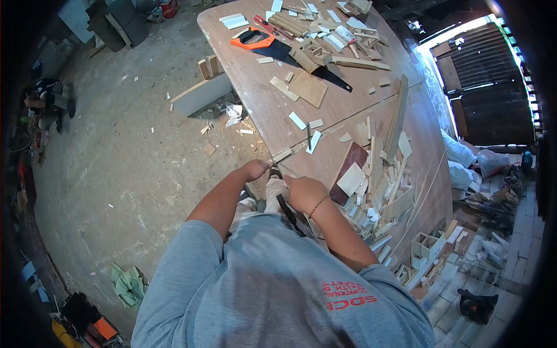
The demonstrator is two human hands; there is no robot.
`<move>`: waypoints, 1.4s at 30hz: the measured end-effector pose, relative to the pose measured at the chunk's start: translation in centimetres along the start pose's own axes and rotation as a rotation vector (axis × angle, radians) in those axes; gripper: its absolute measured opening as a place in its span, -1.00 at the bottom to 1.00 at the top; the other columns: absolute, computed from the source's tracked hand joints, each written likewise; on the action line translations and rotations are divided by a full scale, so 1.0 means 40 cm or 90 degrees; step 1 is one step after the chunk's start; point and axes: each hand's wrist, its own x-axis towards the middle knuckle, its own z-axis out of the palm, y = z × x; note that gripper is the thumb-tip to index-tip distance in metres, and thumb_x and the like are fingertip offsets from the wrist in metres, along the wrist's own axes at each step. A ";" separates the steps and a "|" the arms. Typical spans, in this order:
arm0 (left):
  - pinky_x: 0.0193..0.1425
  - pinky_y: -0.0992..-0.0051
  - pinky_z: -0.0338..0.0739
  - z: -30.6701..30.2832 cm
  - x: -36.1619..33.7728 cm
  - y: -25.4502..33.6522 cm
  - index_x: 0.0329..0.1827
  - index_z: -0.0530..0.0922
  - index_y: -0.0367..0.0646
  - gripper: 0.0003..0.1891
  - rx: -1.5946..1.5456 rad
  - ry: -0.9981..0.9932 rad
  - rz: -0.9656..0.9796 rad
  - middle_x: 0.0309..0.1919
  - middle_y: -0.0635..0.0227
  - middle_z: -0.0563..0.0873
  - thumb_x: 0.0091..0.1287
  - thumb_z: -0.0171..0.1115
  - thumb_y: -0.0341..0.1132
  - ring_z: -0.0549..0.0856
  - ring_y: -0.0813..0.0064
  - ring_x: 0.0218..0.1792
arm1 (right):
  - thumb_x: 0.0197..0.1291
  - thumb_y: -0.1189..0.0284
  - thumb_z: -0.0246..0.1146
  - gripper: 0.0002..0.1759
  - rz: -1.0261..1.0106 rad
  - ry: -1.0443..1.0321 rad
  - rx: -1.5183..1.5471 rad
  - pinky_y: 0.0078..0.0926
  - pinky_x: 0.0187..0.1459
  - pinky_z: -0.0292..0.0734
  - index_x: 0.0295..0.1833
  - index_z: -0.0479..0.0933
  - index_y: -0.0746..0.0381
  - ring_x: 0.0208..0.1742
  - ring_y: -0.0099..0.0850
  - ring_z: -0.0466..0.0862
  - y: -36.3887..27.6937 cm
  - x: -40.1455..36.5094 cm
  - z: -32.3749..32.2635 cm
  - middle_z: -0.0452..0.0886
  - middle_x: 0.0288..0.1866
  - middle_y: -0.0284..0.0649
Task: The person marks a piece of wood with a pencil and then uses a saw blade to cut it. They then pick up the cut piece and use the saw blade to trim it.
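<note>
At the near edge of the table my left hand (255,170) is closed, its fingertips on the end of a small wooden strip (282,155). My right hand (307,194) is just to the right, fingers curled in beside a dark tool-like object (275,173) at the table edge. What that hand grips is mostly hidden by the hand itself. Ahead of both hands lie a thin dark rod-shaped item (308,133) and small white offcuts (314,142).
A handsaw (253,39) with an orange handle lies on the tabletop (255,95), near a thin wood square (308,88). Wood scraps (380,180) pile up at right. A board (200,95) stands beside the table; a person (49,101) is far left.
</note>
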 end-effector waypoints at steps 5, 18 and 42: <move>0.12 0.25 0.43 -0.006 -0.013 0.015 -0.09 0.61 -0.35 -0.43 -0.031 -0.024 -0.002 -0.11 -0.07 0.66 0.34 -0.04 0.08 0.62 0.04 -0.05 | 0.17 0.40 0.00 -0.55 -0.019 0.038 0.067 -0.11 -0.09 0.55 0.21 0.43 0.07 -0.08 -0.08 0.66 0.036 0.207 0.127 0.65 -0.12 0.00; 0.04 0.24 0.45 0.002 0.003 0.010 -0.17 0.62 -0.32 -0.39 -0.054 -0.018 0.005 -0.19 -0.07 0.67 0.34 -0.07 0.15 0.64 0.07 -0.13 | 0.18 0.43 0.01 -0.47 -0.009 0.083 0.097 -0.09 -0.08 0.54 0.32 0.35 0.00 -0.11 -0.05 0.65 0.039 0.210 0.141 0.65 -0.14 0.02; -0.65 0.44 0.22 -0.023 -0.045 0.061 -0.44 0.49 -0.18 -0.49 -0.140 -0.035 -0.015 -0.67 0.38 0.40 0.30 0.04 0.16 0.32 0.51 -0.70 | 0.18 0.42 -0.02 -0.53 0.021 -0.027 0.016 -0.13 -0.05 0.54 0.23 0.45 0.11 -0.05 -0.08 0.65 0.007 -0.003 -0.038 0.65 -0.08 -0.01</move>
